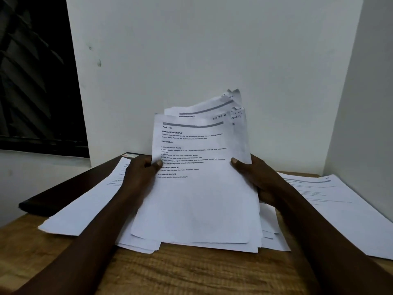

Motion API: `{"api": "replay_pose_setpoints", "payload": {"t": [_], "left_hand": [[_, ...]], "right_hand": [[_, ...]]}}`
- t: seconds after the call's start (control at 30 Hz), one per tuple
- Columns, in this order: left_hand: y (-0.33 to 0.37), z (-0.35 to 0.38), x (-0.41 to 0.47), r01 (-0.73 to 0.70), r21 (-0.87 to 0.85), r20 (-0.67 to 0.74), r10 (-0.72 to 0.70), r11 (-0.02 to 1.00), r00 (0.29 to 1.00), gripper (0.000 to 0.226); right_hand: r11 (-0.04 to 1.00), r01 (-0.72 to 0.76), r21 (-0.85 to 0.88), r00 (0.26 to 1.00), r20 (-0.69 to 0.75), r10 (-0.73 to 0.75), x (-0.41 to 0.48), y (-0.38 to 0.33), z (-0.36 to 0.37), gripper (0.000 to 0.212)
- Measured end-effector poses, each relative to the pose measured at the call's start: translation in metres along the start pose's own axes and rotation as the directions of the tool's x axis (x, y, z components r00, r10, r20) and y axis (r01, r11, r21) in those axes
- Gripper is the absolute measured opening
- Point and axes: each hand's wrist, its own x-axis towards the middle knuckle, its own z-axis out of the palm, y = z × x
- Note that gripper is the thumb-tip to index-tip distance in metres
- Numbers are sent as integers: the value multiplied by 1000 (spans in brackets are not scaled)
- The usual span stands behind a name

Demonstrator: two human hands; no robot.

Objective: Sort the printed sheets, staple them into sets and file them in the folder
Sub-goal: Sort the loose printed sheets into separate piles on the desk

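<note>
Left hand and right hand each pinch a side edge of fanned printed sheets, tilted up over wooden table; dark folder lies far left, partly under loose sheet.

A stack of white printed sheets stands tilted, lower edges down on loose sheets lying flat on the tabletop. The left hand and right hand grip its sides, thumbs on the front. The front sheet is headed "Wash Cups"; those behind fan out to the upper right, with handwriting in their corners. One sheet lies flat at left, partly over a dark, flat folder. Another pile lies flat at right.
</note>
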Motion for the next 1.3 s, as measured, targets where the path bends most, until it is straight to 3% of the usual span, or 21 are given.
{"api": "replay_pose_setpoints", "payload": {"t": [0.07,0.17,0.3,0.43,0.53,0.63,0.73,0.87,1.0,1.1,1.2,1.3], "left_hand": [[2,-3,0,12,-15,-61,-13,1000,998,44],[4,-4,0,33,-53,-132,-40,998,991,22],[16,-27,20,137,-131,-158,-157,982,975,21],[24,-79,41,167,156,-103,-152,973,983,18],[13,-113,42,200,430,-88,-179,881,980,17],[1,-129,38,195,622,-173,-109,759,979,23],[-5,-122,31,233,702,-229,-96,673,969,15],[-16,-112,33,303,743,-297,-112,597,948,40],[-16,-108,31,336,783,-330,-109,524,938,41],[-16,-102,27,345,823,-371,-32,452,928,56],[1,-78,22,281,821,-352,53,497,934,47],[24,-47,20,58,648,-214,108,759,971,33]], "right_hand": [[1000,9,2,1000,-19,-9,0,-1,0,30],[1000,7,30,999,-34,-6,-1,-3,-2,20],[996,9,86,994,-105,0,-1,-6,-8,20],[989,94,114,960,-275,-59,3,-9,-24,26],[979,131,159,932,-357,-67,5,-7,-32,29],[984,114,138,930,-363,-57,5,-5,-32,25],[990,87,112,936,-348,-43,3,-5,-29,24],[992,69,108,948,-317,-32,1,-7,-27,21],[996,31,86,964,-264,-7,2,-5,-26,27],[998,25,65,978,-207,-11,2,-1,-22,35],[996,18,84,986,-169,-3,2,1,-19,34],[997,14,70,991,-134,-5,2,1,-19,34]]}}
